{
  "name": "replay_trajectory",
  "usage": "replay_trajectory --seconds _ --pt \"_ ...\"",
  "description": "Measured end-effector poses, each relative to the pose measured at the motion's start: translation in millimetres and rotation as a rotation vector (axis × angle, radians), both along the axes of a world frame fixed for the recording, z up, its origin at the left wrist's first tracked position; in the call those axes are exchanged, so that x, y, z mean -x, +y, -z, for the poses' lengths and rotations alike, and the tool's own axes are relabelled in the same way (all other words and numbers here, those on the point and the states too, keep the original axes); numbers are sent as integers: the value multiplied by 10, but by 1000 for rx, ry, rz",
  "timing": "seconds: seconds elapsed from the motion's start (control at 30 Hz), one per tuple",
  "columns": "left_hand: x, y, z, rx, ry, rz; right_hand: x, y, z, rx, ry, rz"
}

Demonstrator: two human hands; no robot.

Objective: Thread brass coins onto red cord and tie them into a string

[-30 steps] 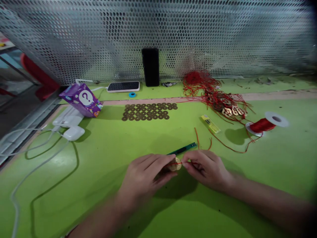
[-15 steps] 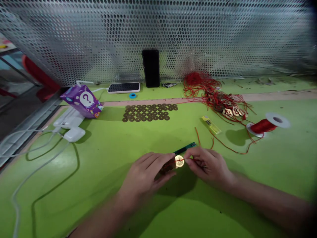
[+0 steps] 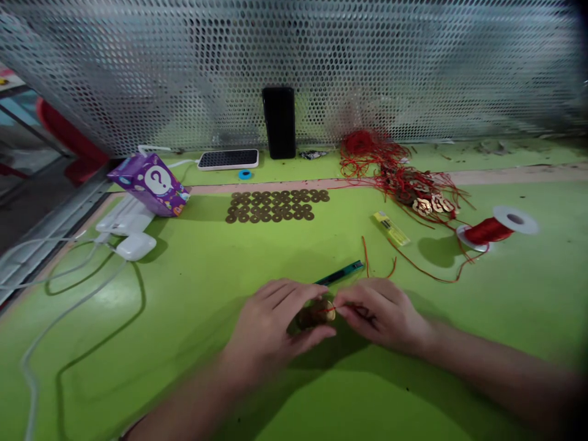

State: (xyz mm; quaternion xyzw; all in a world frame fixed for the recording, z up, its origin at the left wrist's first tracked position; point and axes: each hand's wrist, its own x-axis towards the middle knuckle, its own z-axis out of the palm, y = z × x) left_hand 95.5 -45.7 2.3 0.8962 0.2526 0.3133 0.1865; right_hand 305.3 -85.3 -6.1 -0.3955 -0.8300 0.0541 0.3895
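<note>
My left hand (image 3: 275, 321) pinches brass coins (image 3: 316, 315) near the middle of the green table (image 3: 184, 318). My right hand (image 3: 383, 315) meets it, fingers pinched on a thin red string (image 3: 333, 308) that runs through the coins. A dark green knife-like tool (image 3: 340, 274) lies just beyond my fingers. Loose red string ends (image 3: 366, 254) lie beside it.
Rows of brass coins (image 3: 275, 206) lie further back. A red thread spool (image 3: 493, 229), a yellow lighter (image 3: 390, 228) and a heap of strung coins (image 3: 408, 184) sit at the right. A purple box (image 3: 149, 184), white chargers (image 3: 133, 245), a phone (image 3: 228, 159) and a black block (image 3: 278, 122) stand before the mesh wall.
The coin that showed bright between my hands half a second ago is now tucked under my fingers. Both hands have drawn closer together and slightly lower.
</note>
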Motion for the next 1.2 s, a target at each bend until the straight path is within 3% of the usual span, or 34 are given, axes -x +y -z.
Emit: replay_trajectory --seconds 0.1,0.23,0.9,1.2 --pt "-12 -15 -18 35 7 7 10 4 -19 -37 -20 -1" --pt "-20 -20 -44 -37 -46 10 12 8 -29 -58 -16 -1" --pt "-26 15 -14 -131 -71 16 -7 4 19 22 -11 0" --pt "-4 -2 -12 -72 -28 23 -9 3 37 70 -20 15"
